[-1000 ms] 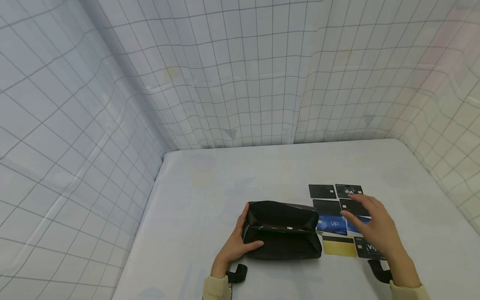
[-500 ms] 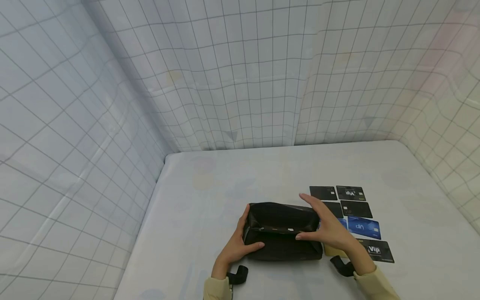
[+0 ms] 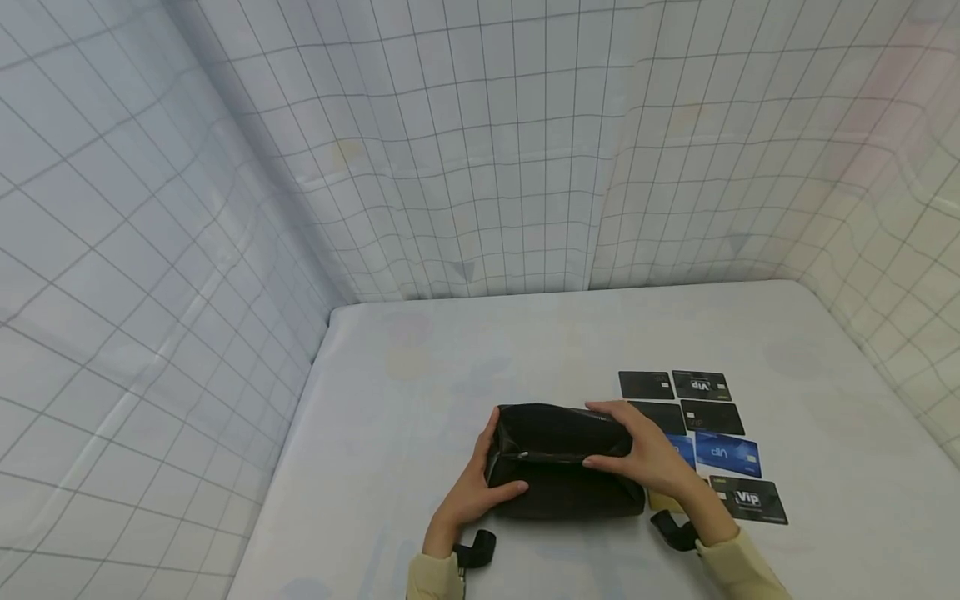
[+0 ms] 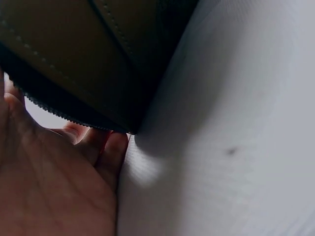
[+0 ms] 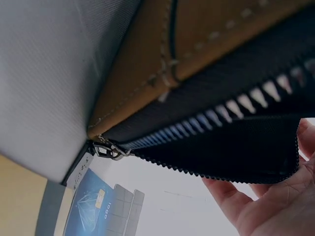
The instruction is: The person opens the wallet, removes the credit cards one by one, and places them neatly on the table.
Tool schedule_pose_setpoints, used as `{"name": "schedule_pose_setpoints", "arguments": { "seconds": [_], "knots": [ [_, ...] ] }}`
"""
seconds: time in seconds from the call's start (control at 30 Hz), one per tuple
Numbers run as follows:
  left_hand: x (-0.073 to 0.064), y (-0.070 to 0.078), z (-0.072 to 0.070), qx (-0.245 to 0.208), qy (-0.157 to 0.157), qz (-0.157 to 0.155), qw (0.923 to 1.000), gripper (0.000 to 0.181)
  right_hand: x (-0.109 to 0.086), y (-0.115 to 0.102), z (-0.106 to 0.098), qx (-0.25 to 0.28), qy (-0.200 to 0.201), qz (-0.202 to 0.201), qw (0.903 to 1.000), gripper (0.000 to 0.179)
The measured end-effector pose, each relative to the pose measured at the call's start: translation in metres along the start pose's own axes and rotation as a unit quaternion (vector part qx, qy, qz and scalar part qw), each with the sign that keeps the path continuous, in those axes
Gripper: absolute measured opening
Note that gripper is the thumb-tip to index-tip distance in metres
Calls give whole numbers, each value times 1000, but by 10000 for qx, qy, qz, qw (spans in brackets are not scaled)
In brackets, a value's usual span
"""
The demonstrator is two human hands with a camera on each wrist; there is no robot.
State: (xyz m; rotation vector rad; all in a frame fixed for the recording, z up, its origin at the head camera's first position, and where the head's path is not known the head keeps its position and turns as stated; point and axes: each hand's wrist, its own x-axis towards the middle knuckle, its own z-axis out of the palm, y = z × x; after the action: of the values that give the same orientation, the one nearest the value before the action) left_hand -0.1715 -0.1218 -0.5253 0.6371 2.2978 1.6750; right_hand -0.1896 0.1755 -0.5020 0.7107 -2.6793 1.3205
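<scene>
A black zip wallet [image 3: 566, 493] stands unzipped on the white-covered table, its mouth facing up. My left hand [image 3: 467, 498] holds its left end, thumb across the front and fingers behind. At the right end, my right hand [image 3: 651, 454] grips it, with fingertips at the back rim and the thumb at the middle divider. In the left wrist view, fingers of the left hand [image 4: 59, 182] touch the toothed zip edge. A brown stitched side and the zip pull [image 5: 106, 150] show in the right wrist view, where the right hand [image 5: 278, 206] curls at the far rim. The wallet's depths are dark.
Several cards lie in two columns right of the wallet. Among them are a blue card [image 3: 727, 454], a black Vip card [image 3: 748, 500] and a gold card [image 3: 663, 502] partly hidden by my right hand. Grid-patterned curtains [image 3: 480, 167] enclose the table.
My right hand has come left from above the cards to the wallet's right end, and its fingertips have settled on the back rim. The left hand keeps its hold.
</scene>
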Motion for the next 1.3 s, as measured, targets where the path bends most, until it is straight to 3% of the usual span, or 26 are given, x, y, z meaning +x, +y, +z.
{"name": "schedule_pose_setpoints", "arguments": {
  "seconds": [0.2, 0.47, 0.67, 0.77, 0.93, 1.07, 1.17, 1.3],
  "knots": [
    [6, -36, 2, -31, 57, 420, 9991, 95, 2, 0, 2, 91, 169, 40, 9998, 59],
    [8, -49, 1, -110, 28, 1139, 9934, 102, 8, -3, 3, 20, 475, 454, 9978, 36],
    [7, -47, 1, -268, -19, 998, 9946, 103, 13, -7, 5, -179, 588, 603, 9963, 20],
    [7, -46, 1, -268, -18, 893, 9956, 99, 14, -7, 4, -237, 570, 567, 9965, 21],
    [4, -27, 1, -241, 32, 862, 9960, 97, 6, 0, -2, -35, 395, 459, 9982, 40],
    [0, -7, 0, -184, 59, 824, 9964, 97, -6, 6, -10, 471, 173, 443, 9978, 67],
    [0, -7, -1, -191, 55, 814, 9965, 97, -16, 11, -14, 823, -228, 317, 9958, 100],
    [5, -26, 0, -193, 70, 819, 9964, 97, -24, 16, -14, 970, -689, 357, 9923, 128]
  ]
}}
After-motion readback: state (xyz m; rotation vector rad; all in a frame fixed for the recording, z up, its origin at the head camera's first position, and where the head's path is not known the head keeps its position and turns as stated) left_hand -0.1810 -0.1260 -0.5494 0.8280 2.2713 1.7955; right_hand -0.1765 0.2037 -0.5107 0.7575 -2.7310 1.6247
